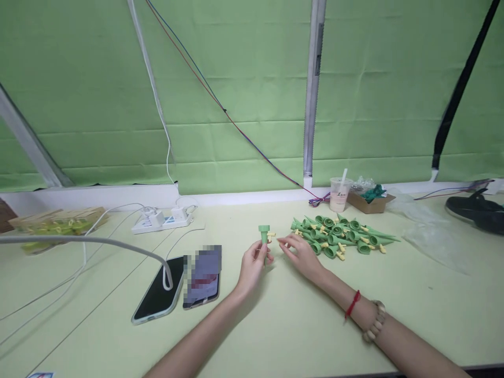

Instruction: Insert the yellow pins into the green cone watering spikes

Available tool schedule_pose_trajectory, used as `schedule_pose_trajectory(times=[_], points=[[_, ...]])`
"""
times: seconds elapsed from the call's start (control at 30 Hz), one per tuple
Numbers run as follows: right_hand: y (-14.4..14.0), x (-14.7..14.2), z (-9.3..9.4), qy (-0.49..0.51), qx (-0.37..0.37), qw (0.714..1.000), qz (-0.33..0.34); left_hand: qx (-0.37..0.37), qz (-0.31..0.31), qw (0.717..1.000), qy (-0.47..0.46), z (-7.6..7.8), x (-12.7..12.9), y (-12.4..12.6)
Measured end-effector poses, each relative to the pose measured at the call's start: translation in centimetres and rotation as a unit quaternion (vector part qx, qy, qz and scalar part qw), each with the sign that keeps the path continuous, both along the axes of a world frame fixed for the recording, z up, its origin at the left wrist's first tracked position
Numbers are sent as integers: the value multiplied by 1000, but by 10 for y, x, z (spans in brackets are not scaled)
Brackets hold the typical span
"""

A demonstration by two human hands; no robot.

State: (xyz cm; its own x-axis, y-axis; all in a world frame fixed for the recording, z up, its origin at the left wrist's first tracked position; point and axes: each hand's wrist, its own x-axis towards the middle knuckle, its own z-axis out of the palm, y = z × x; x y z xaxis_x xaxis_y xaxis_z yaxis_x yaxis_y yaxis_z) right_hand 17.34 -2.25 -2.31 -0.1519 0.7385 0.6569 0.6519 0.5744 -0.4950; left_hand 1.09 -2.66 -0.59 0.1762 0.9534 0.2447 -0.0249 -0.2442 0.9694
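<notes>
My left hand [255, 265] is closed around a green plastic watering spike [264, 231], its wide cup end pointing up. A small yellow valve [271, 235] sticks out from its side, towards my right hand. The lower part of the spike is hidden by my fingers. Just right of the valve, my right hand [302, 257] hovers with bent fingers apart and nothing visible in them. Behind that hand lies a heap of similar green spikes [336, 231] with yellow valves, pointing in various directions.
A drink cup with a straw [339, 194] stands behind the heap, beside a small cardboard box [369, 203]. Clear plastic bags [431, 236] lie to the right. Two phones [161, 294], a power strip [163, 222] and loose white cables are on the left. A black shoe [478, 210] sits far right.
</notes>
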Motion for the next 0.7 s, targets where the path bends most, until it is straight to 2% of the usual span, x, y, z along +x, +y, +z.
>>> schedule_pose_trajectory(times=[0.13, 0.27, 0.53, 0.7], points=[[-2, 3, 4, 123, 25, 991, -41, 1, 18, 1000, -15, 5, -2, 3], [-8, 2, 9, 193, 31, 980, -44, 13, 24, 1000, -14, 10, -6, 7], [-19, -2, 14, 184, 55, 981, 18, 43, 28, 998, 47, 8, -10, 11], [-18, -2, 14, 193, 60, 979, 17, 64, 14, 996, 66, 3, -10, 14]])
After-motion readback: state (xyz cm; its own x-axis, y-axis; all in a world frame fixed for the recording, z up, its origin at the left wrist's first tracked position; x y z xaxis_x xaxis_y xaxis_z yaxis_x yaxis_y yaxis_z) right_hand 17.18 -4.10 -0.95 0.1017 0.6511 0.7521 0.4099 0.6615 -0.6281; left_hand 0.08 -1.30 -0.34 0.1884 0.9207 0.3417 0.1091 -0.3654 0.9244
